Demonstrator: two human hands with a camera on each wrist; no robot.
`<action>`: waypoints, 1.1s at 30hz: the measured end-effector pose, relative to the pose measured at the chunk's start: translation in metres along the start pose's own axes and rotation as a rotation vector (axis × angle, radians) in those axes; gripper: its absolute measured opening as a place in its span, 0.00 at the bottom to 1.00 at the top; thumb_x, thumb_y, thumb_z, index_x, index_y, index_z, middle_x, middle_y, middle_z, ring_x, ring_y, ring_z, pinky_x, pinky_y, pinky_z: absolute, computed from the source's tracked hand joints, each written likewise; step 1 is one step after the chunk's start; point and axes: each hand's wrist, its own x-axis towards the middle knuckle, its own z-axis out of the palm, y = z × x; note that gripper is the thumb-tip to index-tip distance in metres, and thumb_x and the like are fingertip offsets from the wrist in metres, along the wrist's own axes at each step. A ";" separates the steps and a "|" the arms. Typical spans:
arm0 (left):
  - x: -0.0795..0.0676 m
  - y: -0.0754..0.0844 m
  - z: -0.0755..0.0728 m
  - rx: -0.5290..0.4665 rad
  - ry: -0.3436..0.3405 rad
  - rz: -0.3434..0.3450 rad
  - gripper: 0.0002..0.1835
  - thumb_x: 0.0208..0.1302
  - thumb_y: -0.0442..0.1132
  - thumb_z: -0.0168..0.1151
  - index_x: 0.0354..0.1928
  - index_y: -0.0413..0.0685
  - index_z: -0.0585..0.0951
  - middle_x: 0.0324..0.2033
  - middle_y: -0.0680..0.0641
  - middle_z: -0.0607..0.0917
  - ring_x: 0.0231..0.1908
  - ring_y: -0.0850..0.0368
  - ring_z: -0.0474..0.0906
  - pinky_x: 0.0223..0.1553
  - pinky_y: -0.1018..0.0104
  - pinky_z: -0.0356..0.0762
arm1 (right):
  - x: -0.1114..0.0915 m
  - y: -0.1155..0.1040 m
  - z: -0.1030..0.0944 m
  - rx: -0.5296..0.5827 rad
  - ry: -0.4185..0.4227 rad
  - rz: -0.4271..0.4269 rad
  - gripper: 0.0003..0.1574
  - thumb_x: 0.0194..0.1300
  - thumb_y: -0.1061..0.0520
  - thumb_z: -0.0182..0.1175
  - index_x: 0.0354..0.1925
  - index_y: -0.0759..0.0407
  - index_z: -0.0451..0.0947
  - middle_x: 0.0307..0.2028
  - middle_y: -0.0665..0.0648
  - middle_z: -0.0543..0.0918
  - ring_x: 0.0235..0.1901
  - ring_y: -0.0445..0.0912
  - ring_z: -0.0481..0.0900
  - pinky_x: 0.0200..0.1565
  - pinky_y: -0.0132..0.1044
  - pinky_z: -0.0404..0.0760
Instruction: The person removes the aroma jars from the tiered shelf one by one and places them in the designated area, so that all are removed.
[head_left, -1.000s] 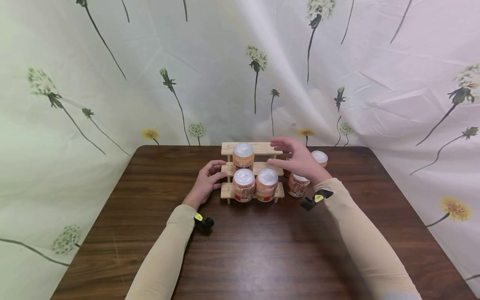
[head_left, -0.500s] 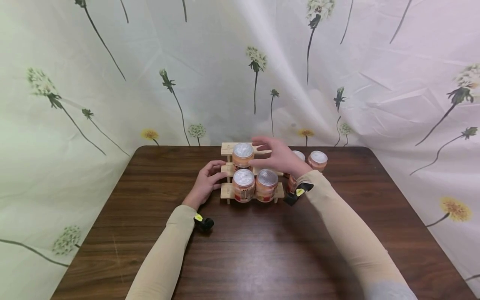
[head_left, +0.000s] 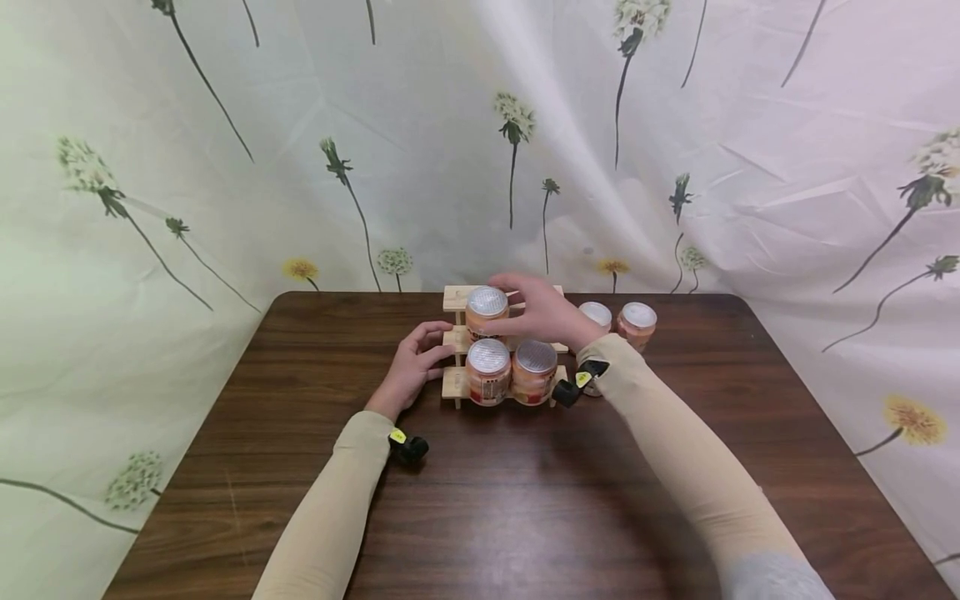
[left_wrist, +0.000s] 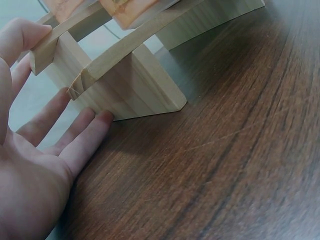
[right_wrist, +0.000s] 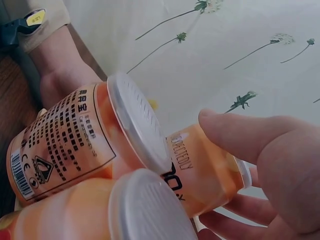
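A small three-tier wooden rack (head_left: 454,382) stands toward the back of the table. On its left side, my left hand (head_left: 411,364) touches the shelf ends and side panel with extended fingers (left_wrist: 42,127). An orange jar (head_left: 487,302) with a pale ribbed lid is on the upper part of the rack, at the left. My right hand (head_left: 542,310) holds this jar from the right, thumb (right_wrist: 240,131) on the near side and fingers behind, partly hidden. The lowest tier bears two similar jars, a left jar (head_left: 488,375) and a right jar (head_left: 533,377).
Right of the rack are more jars: one jar (head_left: 596,313) partly behind the right wrist, another jar (head_left: 637,322) farther right, and one mostly hidden by the sleeve. A floral curtain (head_left: 420,167) hangs behind the dark wooden table (head_left: 480,500).
My right hand has moved left from the right side of the rack to the upper jar, and its fingers have come round it. My left hand stays at the rack.
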 end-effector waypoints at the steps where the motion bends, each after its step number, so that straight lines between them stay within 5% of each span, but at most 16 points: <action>1: 0.000 0.000 0.000 0.000 0.002 -0.001 0.25 0.74 0.39 0.66 0.69 0.47 0.73 0.63 0.41 0.75 0.56 0.50 0.79 0.46 0.58 0.86 | 0.001 0.000 0.000 -0.006 -0.003 0.002 0.48 0.63 0.46 0.77 0.74 0.56 0.70 0.66 0.57 0.78 0.63 0.57 0.80 0.61 0.48 0.81; 17: -0.001 0.001 0.000 0.001 -0.006 0.006 0.25 0.74 0.39 0.65 0.69 0.46 0.73 0.63 0.41 0.75 0.57 0.50 0.79 0.47 0.57 0.86 | 0.006 -0.001 0.005 0.052 -0.005 0.047 0.41 0.64 0.48 0.76 0.70 0.55 0.72 0.59 0.55 0.81 0.61 0.54 0.80 0.59 0.49 0.81; 33: -0.001 0.001 0.000 0.006 0.002 0.005 0.24 0.74 0.38 0.65 0.68 0.47 0.74 0.63 0.41 0.75 0.56 0.50 0.79 0.47 0.57 0.87 | -0.001 -0.001 0.006 0.128 0.089 0.092 0.35 0.58 0.49 0.80 0.58 0.54 0.75 0.54 0.53 0.81 0.59 0.53 0.81 0.57 0.50 0.83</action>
